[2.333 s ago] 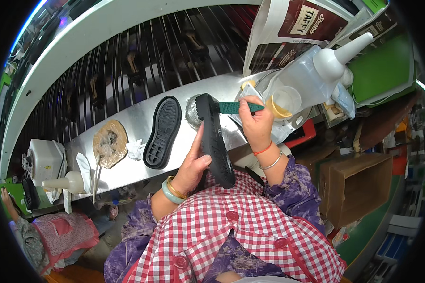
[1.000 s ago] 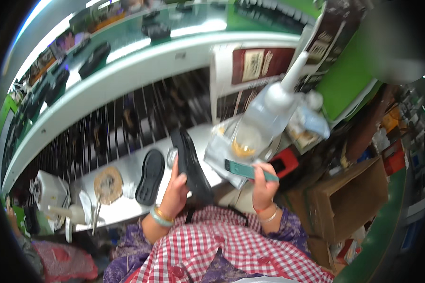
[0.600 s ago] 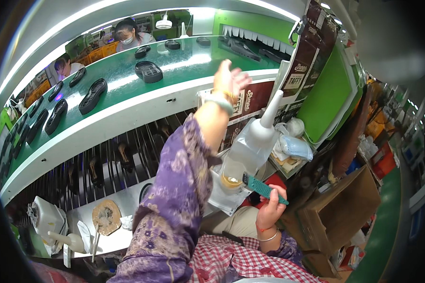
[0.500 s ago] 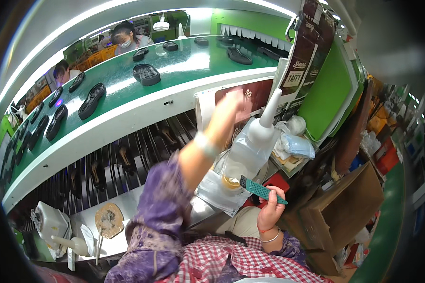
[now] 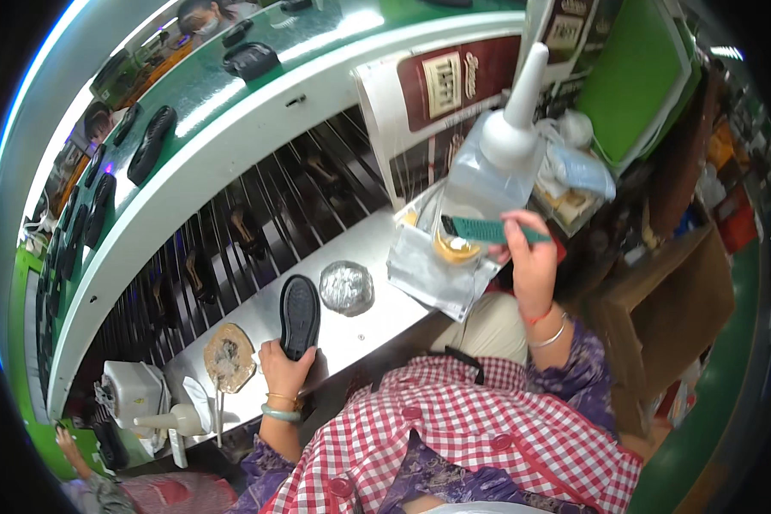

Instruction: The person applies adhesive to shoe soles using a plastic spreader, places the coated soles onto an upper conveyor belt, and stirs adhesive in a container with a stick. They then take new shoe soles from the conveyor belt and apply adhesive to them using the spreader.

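Observation:
My left hand (image 5: pixel 285 370) grips the heel end of a black shoe sole (image 5: pixel 300 317), which lies tread side hidden on the metal shelf (image 5: pixel 361 336). In my right hand (image 5: pixel 533 261) is a green-handled brush (image 5: pixel 484 230), its dark bristle end pointing left in front of the bottle. That clear squeeze bottle (image 5: pixel 488 171) has a long white nozzle and stands tilted in view, with a small yellowish dish (image 5: pixel 456 248) by its base. A round silver, foil-like pad (image 5: pixel 347 288) sits right of the sole.
Black soles ride on the green conveyor (image 5: pixel 199 103) beyond. Left on the shelf are a crusted brown round pad (image 5: pixel 229 355), a white-nozzled bottle (image 5: pixel 176 421) and a white container (image 5: pixel 135 394). A cardboard box (image 5: pixel 660 317) stands at right. A co-worker's hand (image 5: pixel 70 445) shows at lower left.
My left hand has come from its blurred reach near the conveyor down to the shelf, now with a black sole. My right hand still holds the brush. The view has shifted.

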